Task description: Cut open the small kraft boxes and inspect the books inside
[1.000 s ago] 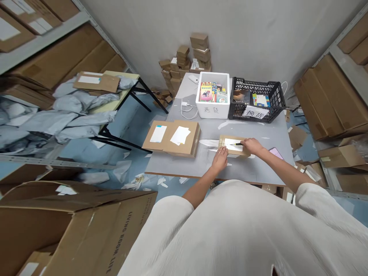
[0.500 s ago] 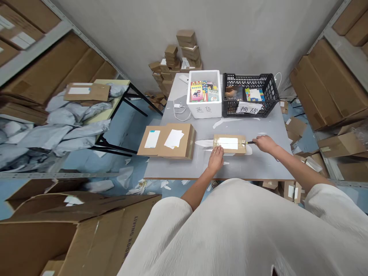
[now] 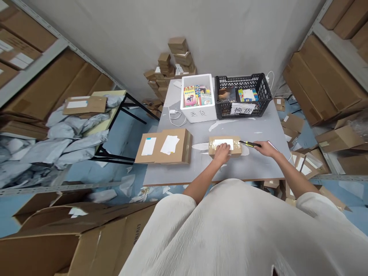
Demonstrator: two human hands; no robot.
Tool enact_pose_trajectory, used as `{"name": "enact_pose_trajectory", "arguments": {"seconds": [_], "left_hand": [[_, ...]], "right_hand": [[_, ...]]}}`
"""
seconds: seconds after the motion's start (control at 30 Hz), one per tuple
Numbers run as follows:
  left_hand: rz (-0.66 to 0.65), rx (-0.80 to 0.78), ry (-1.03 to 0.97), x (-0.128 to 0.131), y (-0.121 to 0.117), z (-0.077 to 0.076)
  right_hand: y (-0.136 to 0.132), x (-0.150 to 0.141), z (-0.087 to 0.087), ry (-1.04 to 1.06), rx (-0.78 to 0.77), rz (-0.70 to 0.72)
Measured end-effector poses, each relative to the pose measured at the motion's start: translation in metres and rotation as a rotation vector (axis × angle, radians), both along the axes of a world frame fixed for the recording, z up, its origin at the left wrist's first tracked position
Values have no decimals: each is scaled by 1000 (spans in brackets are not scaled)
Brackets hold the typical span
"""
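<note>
A small taped cardboard box (image 3: 235,151) with a white label on top lies near the middle of the grey table (image 3: 201,170). My left hand (image 3: 222,153) rests on the box, its fingers stretched flat across the label. To the right, my right hand (image 3: 266,148) grips a black and yellow utility knife (image 3: 250,144). The blade end points left and meets the box's right end; whether it is cutting into the tape I cannot tell. A phone (image 3: 272,145) lies partly hidden behind my right hand.
Larger labelled cardboard boxes (image 3: 186,147) stand left on the table. At the back are a white foam box (image 3: 198,113) of books and a black plastic crate (image 3: 260,109). A white cable (image 3: 178,119) lies nearby. Grey mailing bags (image 3: 83,140) cover a side table.
My left hand has slid from the box's left end onto its label. My right hand has drawn the knife from over the label to the box's right end. The view has shifted.
</note>
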State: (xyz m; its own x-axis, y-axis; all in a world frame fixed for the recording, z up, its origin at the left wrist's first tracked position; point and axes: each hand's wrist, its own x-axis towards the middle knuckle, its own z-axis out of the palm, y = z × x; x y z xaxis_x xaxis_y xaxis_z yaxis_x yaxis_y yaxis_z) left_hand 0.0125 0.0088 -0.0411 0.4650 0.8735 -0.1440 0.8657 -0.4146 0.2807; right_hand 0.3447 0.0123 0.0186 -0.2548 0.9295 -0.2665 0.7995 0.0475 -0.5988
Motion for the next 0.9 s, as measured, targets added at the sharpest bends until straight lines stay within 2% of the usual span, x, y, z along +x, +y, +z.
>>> {"name": "enact_pose_trajectory", "arguments": {"seconds": [0.2, 0.47, 0.57, 0.67, 0.8, 0.9], "left_hand": [[-8, -98, 75, 5, 21, 10], [14, -172, 117, 12, 24, 16], [9, -141, 112, 11, 20, 14], [-3, -108, 95, 8, 15, 12], [-22, -95, 67, 12, 11, 12], [-13, -99, 65, 20, 9, 12]], "right_hand": [[-18, -10, -29, 267, -63, -169], [-15, -1, -41, 321, -118, -170], [-7, 11, -41, 259, -153, -108], [9, 19, -39, 135, -117, 31], [37, 17, -35, -47, -83, 166], [49, 15, -35, -72, -115, 200]]}}
